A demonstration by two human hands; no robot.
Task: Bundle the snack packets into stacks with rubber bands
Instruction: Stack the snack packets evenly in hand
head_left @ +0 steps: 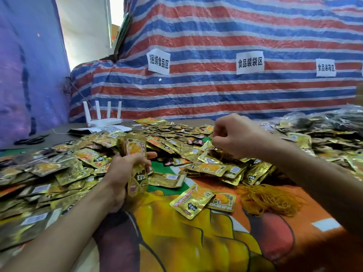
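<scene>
Fingers (pixel 152 154) round packet stack (pixel 135 148) amid loose packets (pixel 59 173), rubber bands (pixel 269 199), router (pixel 104 121)

Snack packets (pixel 193 201): gold foil, orange-yellow food picture, black label patch; white barcode panel on the backs.
Rubber bands (pixel 269 199): orange-yellow.
Tablecloth (pixel 196 242): orange ground, yellow, green and red cartoon print, black outlines.
Tarpaulin (pixel 216 26): red, blue and white stripes.
Paper signs (pixel 249 62): white, black characters.
Router (pixel 104 119): white.
Scissors (pixel 31 141): black.
</scene>
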